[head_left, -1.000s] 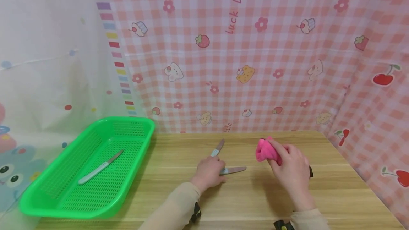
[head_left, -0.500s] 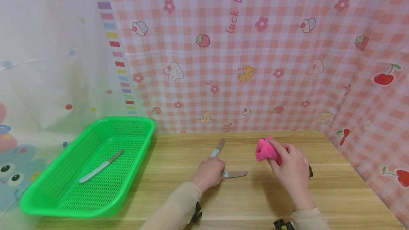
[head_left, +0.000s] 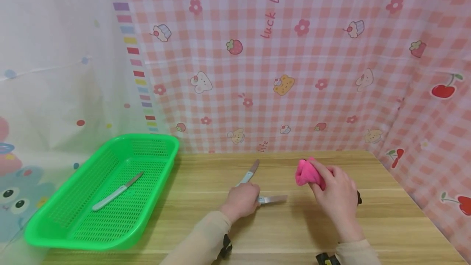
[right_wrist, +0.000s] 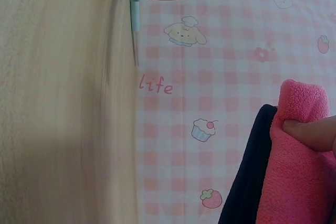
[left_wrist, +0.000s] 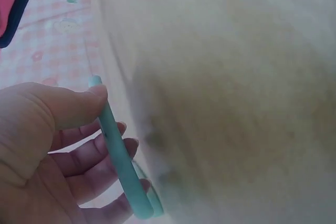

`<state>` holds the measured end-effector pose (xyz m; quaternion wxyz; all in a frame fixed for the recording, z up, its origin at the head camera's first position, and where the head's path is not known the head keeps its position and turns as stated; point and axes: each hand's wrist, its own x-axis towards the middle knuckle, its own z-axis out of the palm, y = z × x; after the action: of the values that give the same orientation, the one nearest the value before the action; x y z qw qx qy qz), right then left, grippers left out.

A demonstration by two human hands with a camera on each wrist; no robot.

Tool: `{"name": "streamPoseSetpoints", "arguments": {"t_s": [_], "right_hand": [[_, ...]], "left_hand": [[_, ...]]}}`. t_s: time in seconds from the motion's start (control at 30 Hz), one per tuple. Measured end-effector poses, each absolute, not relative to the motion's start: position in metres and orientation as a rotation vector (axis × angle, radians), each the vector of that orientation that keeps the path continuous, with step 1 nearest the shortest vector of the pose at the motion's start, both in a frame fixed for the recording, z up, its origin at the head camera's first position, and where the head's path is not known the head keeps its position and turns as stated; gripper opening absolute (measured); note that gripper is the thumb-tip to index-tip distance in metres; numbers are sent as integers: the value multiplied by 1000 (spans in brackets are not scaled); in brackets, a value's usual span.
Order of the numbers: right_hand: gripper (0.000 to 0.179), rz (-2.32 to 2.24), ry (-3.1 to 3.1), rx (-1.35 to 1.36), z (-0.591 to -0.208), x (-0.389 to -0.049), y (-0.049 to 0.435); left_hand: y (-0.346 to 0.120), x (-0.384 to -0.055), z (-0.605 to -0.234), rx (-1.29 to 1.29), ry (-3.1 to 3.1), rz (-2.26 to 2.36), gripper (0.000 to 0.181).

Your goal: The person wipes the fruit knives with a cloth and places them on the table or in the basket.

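Observation:
My left hand [head_left: 241, 200] grips a small knife [head_left: 273, 199] by its pale blue handle, over the middle of the wooden table. Its blade points right, towards my other hand. In the left wrist view the thumb presses one side of the handle [left_wrist: 119, 156] and the fingers lie along the other. Just behind this hand, a second knife [head_left: 251, 173] rests on the table, its handle end partly hidden. My right hand [head_left: 337, 199] pinches a folded pink cloth [head_left: 307, 173] above the table; the right wrist view shows a dark layer [right_wrist: 247, 166] along the cloth.
On the left stands a green perforated basket [head_left: 156, 199] with one more pale-handled knife [head_left: 117, 193] lying inside. A pink checked curtain [head_left: 257, 60] hangs behind the wooden table [head_left: 206, 171], and more printed sheeting hangs at both sides.
My left hand has turned the knife a little, its blade shifting slightly to the right and now catching more light. The right hand keeps the cloth in nearly the same place.

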<state>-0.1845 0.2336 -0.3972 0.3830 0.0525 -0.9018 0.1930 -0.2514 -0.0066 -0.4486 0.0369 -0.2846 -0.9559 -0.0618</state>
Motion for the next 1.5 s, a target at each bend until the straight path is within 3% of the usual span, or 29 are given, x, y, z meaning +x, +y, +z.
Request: {"name": "streamPoseSetpoints", "arguments": {"t_s": [0.77, 1.13, 1.5], "right_hand": [[57, 505, -2266, 127, -395, -183, 237], [57, 507, -2260, 136, -392, -182, 235], [58, 505, -2250, 170, -391, -181, 232]], "left_hand": [[-37, -241, -403, -851, -2728, -1044, 9], [-48, -241, -399, -670, -2582, -1833, 23], [-59, -241, -401, -664, -2337, -2482, 30]]}}
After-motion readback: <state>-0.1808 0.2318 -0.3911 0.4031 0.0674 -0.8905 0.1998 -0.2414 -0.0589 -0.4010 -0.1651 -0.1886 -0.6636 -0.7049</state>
